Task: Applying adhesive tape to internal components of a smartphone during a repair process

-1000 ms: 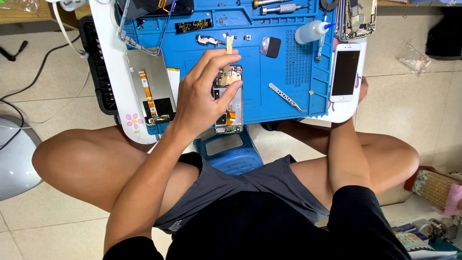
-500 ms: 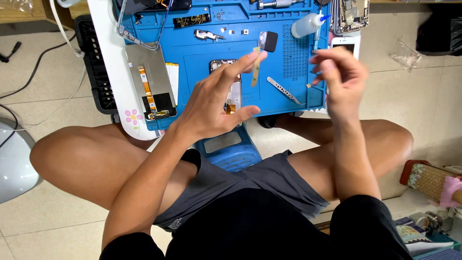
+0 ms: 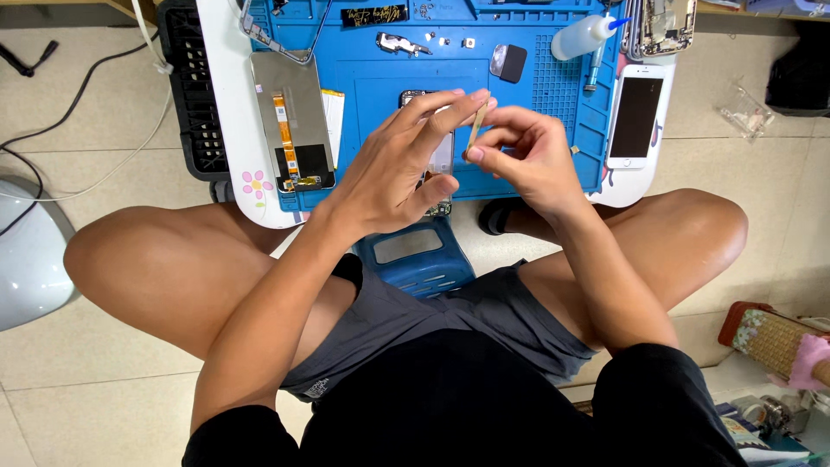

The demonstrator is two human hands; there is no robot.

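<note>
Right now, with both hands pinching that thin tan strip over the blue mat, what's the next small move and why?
Probably lower the tan strip toward the opened phone beneath. The left hand and right hand both pinch it in the air above the blue mat, and the phone lies directly under the left fingers.

Work mat (image 3: pixel 380 82) on a low table (image 3: pixel 226 104), both hands above its middle, left hand (image 3: pixel 393 169) and right hand (image 3: pixel 523 156) meeting on a thin strip (image 3: pixel 476 125), opened phone (image 3: pixel 437 156) beneath them, screen panel (image 3: pixel 292 121) left, phone (image 3: pixel 635 117) right, squeeze bottle (image 3: pixel 581 38) behind, stool (image 3: pixel 415 255) between the knees.
</note>
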